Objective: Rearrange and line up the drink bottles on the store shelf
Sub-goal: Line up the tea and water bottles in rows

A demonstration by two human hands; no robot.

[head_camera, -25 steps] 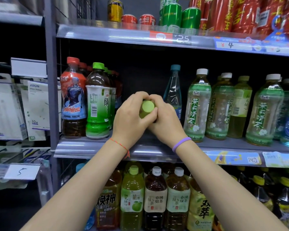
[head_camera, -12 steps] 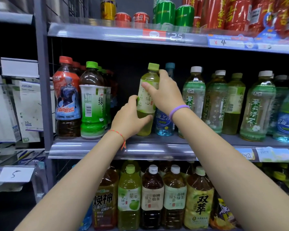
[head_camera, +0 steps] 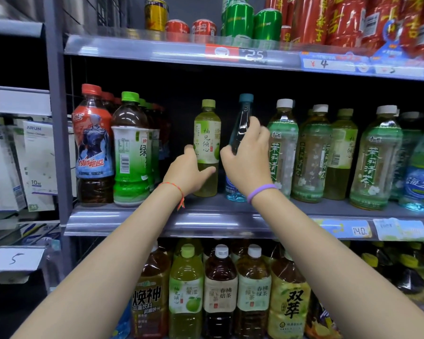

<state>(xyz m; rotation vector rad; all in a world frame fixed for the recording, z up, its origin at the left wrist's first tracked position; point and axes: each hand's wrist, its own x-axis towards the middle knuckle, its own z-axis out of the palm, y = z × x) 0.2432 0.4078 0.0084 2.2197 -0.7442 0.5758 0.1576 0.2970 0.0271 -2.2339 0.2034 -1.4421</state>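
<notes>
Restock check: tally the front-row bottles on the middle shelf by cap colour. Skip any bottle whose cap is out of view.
Red-capped bottle: 1
Bright-green-capped bottle: 1
Yellow-green-capped bottle: 2
Teal-capped bottle: 1
White-capped bottle: 3
Total: 8, with the rear rows left out.

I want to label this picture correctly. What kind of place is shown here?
Most likely a small shop or supermarket drinks aisle. Bottles stand in rows on a metal shelf, cans fill the shelf above, and price tags run along the shelf edges.
</notes>
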